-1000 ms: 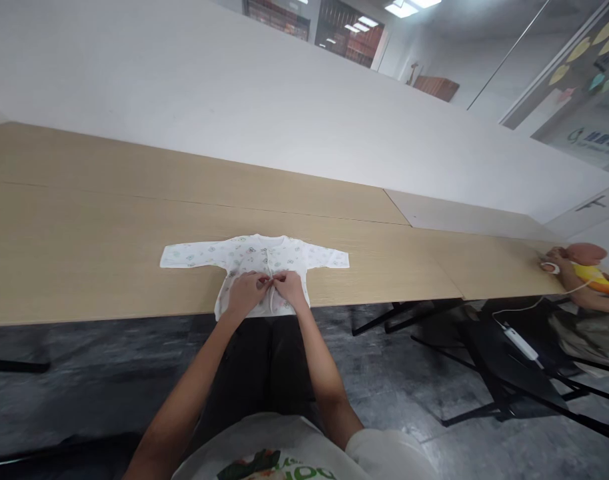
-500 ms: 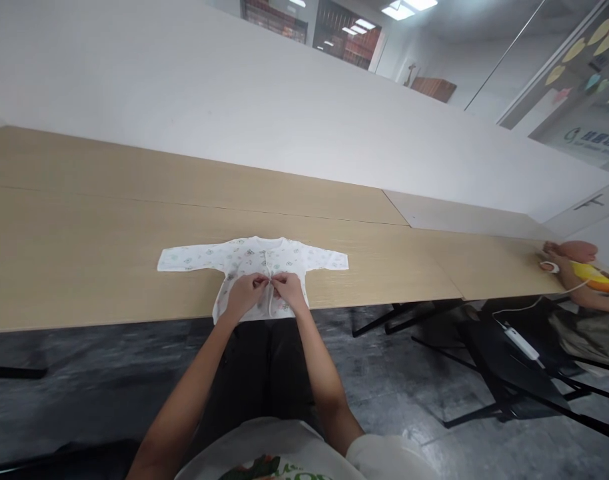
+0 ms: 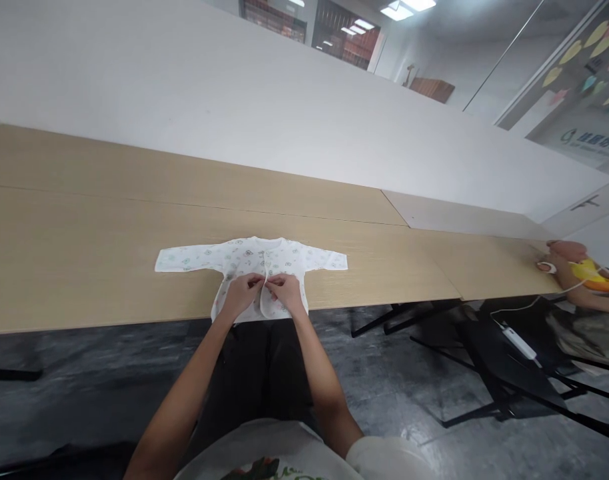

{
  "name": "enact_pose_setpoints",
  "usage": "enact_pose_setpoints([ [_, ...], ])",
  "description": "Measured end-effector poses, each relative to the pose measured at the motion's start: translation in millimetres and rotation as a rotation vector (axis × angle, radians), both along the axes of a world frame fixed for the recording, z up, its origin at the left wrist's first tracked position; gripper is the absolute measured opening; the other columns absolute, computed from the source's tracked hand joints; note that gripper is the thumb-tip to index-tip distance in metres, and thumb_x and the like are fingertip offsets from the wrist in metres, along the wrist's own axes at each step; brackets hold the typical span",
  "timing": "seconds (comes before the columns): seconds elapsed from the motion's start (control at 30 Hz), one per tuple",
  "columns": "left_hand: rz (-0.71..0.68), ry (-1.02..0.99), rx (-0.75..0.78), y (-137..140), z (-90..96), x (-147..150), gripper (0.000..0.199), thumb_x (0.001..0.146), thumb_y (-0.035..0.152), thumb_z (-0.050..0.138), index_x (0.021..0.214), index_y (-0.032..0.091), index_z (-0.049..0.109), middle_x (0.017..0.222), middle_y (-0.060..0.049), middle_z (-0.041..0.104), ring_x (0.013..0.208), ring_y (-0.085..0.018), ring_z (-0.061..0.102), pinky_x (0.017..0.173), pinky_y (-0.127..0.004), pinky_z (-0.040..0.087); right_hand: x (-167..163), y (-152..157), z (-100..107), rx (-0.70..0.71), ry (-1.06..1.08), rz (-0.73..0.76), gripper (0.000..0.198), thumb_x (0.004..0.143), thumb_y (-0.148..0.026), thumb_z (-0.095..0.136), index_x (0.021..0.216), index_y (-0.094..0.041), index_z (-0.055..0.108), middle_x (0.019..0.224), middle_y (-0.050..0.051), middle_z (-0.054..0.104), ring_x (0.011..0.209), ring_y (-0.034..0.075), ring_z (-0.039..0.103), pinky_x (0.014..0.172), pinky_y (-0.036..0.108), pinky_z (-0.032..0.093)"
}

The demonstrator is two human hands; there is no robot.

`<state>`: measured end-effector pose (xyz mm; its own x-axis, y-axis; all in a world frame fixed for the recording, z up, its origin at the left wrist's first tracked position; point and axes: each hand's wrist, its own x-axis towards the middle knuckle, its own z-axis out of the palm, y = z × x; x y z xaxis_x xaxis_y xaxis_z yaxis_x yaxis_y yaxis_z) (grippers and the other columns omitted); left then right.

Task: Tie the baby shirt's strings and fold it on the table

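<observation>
A small white baby shirt (image 3: 244,257) with a scattered print lies spread on the table, neckline away from me and both long sleeves stretched sideways. My left hand (image 3: 243,293) pinches the cloth left of the front opening, about halfway down. Close beside it, my right hand (image 3: 284,292) pinches the right front edge, fingertips facing the left ones with a small gap between. Below the hands the right front edge hangs in a curve over the left panel. The fastener, if any, is hidden by my fingers.
The wooden table (image 3: 109,233) runs along a white wall (image 3: 209,100). At the far right sits another person (image 3: 584,280) with an arm on the table. A black folding chair (image 3: 504,373) holds a white power strip (image 3: 519,343) with its cord.
My two hands have moved slightly apart at the shirt's front opening. The right front edge below them has shifted left and now curves more. The shirt otherwise lies the same.
</observation>
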<state>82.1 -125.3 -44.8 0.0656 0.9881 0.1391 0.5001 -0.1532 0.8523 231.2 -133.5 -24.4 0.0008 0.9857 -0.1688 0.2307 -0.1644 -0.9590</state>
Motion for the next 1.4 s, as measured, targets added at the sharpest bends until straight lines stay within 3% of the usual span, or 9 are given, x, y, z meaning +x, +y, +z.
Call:
enact_pose_setpoints([
  [0.17, 0.042, 0.053, -0.025, -2.2, 1.8, 0.1, 0.036, 0.077, 0.047, 0.052, 0.084, 0.021, 0.075, 0.086, -0.007, 0.076, 0.082, -0.026, 0.069, 0.076, -0.035, 0.051, -4.0, -0.9, 0.3, -0.013, -0.093, -0.015, 0.007, 0.078, -0.018, 0.067, 0.073, -0.017, 0.073, 0.058, -0.001, 0.067, 0.043, 0.011, 0.056, 0.041, 0.019, 0.038],
  [0.53, 0.108, 0.339, -0.004, -5.8, 4.7, 8.8, 0.027, 0.083, 0.033, 0.049, 0.089, 0.019, 0.072, 0.09, -0.01, 0.076, 0.085, -0.026, 0.069, 0.078, -0.034, 0.05, -4.1, 2.3, 1.1, -0.042, -0.113, 0.013, 0.017, 0.08, -0.013, 0.064, 0.064, -0.017, 0.065, 0.051, -0.004, 0.06, 0.043, 0.01, 0.055, 0.046, 0.018, 0.039],
  [0.73, 0.087, 0.358, -0.054, -8.5, 9.0, 9.0, 0.029, 0.085, 0.032, 0.046, 0.093, 0.019, 0.07, 0.095, -0.009, 0.075, 0.092, -0.024, 0.068, 0.083, -0.033, 0.049, -1.6, 2.6, 3.1, -0.008, -0.139, 0.051, 0.02, 0.079, -0.01, 0.062, 0.061, -0.018, 0.06, 0.048, -0.007, 0.057, 0.044, 0.009, 0.055, 0.05, 0.018, 0.042],
  [1.03, 0.073, 0.349, 0.049, -8.1, 1.6, 4.9, 0.026, 0.084, 0.031, 0.049, 0.098, 0.019, 0.067, 0.093, -0.008, 0.074, 0.093, -0.025, 0.066, 0.088, -0.037, 0.049, 1.9, 8.9, 4.5, -0.148, 0.035, 0.138, 0.028, 0.085, -0.008, 0.052, 0.058, -0.018, 0.055, 0.048, -0.006, 0.054, 0.041, 0.009, 0.052, 0.048, 0.02, 0.046],
  [1.27, 0.027, 0.463, 0.193, -11.3, -4.8, 0.1, 0.036, 0.085, 0.028, 0.048, 0.114, 0.021, 0.068, 0.107, -0.009, 0.07, 0.104, -0.026, 0.061, 0.097, -0.041, 0.044, 2.5, 12.7, 10.4, -0.082, -0.275, 0.261, 0.033, 0.087, -0.008, 0.048, 0.056, -0.018, 0.052, 0.042, -0.006, 0.048, 0.038, 0.009, 0.048, 0.048, 0.02, 0.041],
  [1.4, 0.025, 0.573, 0.196, -13.8, -5.6, -0.8, 0.039, 0.089, 0.03, 0.046, 0.119, 0.023, 0.068, 0.112, -0.01, 0.067, 0.108, -0.028, 0.059, 0.097, -0.043, 0.044, -0.5, 8.3, 14.4, 0.035, -0.575, 0.245, 0.024, 0.088, -0.015, 0.054, 0.068, -0.018, 0.067, 0.056, 0.0, 0.063, 0.055, 0.014, 0.061, 0.061, 0.023, 0.044],
])
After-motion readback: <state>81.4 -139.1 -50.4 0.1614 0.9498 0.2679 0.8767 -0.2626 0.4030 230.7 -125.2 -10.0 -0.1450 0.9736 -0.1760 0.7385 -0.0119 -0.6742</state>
